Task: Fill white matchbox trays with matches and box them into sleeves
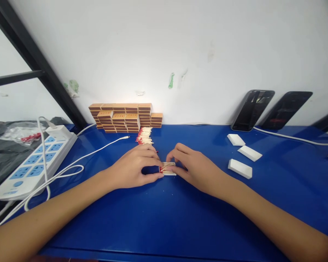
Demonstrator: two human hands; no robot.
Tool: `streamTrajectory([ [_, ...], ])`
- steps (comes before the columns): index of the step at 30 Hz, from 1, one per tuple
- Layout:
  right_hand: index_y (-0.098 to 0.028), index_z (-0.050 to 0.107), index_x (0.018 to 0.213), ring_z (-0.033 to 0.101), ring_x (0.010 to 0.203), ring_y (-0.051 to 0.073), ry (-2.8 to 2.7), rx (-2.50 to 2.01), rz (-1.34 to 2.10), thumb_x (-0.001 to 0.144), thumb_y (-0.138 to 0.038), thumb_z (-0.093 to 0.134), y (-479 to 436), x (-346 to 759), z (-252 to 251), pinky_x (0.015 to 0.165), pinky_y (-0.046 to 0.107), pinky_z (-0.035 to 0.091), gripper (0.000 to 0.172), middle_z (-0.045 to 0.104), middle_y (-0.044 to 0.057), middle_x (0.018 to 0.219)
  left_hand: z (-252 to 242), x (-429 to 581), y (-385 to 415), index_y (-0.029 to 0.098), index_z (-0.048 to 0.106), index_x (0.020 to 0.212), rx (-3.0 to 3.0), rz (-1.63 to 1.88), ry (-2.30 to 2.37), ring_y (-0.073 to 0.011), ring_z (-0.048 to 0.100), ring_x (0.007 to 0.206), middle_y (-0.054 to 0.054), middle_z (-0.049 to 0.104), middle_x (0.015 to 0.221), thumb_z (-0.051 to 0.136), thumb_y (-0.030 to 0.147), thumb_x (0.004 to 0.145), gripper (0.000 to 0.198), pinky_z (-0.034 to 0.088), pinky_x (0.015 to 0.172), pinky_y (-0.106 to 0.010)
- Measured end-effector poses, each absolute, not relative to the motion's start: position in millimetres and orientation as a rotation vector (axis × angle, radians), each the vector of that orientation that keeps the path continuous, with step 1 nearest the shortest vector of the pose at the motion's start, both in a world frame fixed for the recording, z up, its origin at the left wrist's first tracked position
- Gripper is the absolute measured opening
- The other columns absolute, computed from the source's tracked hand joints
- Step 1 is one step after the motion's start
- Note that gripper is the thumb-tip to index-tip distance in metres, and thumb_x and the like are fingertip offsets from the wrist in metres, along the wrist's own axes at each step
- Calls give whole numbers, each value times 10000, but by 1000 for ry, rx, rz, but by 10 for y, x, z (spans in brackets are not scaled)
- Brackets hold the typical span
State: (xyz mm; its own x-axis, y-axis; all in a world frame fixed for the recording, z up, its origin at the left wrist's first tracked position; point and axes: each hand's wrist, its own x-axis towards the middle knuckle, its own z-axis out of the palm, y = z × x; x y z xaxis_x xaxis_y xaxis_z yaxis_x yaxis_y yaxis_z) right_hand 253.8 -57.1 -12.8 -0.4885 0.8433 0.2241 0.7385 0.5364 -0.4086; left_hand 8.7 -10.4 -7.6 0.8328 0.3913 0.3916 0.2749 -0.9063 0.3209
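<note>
A small white matchbox tray [170, 174] lies on the blue tabletop between my hands, with red-tipped matches [168, 166] in it. My left hand [138, 165] grips the tray's left end, thumb at the near edge and fingers at the far edge. At the right end, the bent thumb and fingers of my right hand [195, 168] close on the matches. Just beyond my left hand is a pile of loose matches [145, 135]. Three white trays [235, 139] lie apart to the right, their insides not visible.
Stacked matchboxes [120, 122] stand against the white wall [180, 43]. A power strip [32, 160] and a looped white cable [79, 160] lie at left. Two phones, one black [253, 111] and another beside it [287, 109], lean on the wall at right.
</note>
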Motion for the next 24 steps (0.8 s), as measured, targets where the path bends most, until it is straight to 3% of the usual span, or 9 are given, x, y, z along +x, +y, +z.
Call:
streamTrajectory([
  [13, -216, 638, 920, 534, 693, 125, -2379, -1410, 339, 986, -267, 662, -571, 2590, -84, 637, 282, 401, 86, 581, 5, 960, -82, 76, -109, 196, 760, 1120, 2760, 649, 565, -256, 638, 1093, -66, 779, 1042, 719, 370, 945, 250, 563, 960, -418],
  [19, -214, 650, 928, 546, 698, 125, -2407, -1371, 389, 1024, -299, 623, -551, 2617, -73, 644, 281, 408, 132, 586, 10, 964, -78, 83, -103, 197, 741, 1171, 2774, 646, 594, -256, 637, 1101, -73, 767, 1058, 729, 373, 940, 291, 566, 953, -412],
  [24, -210, 659, 974, 560, 714, 126, -2372, -1309, 328, 1010, -261, 641, -556, 2562, -132, 671, 285, 438, 65, 593, 16, 999, -79, 80, -105, 195, 714, 1239, 2773, 655, 597, -255, 631, 1125, -76, 760, 1111, 734, 388, 939, 358, 562, 959, -415],
])
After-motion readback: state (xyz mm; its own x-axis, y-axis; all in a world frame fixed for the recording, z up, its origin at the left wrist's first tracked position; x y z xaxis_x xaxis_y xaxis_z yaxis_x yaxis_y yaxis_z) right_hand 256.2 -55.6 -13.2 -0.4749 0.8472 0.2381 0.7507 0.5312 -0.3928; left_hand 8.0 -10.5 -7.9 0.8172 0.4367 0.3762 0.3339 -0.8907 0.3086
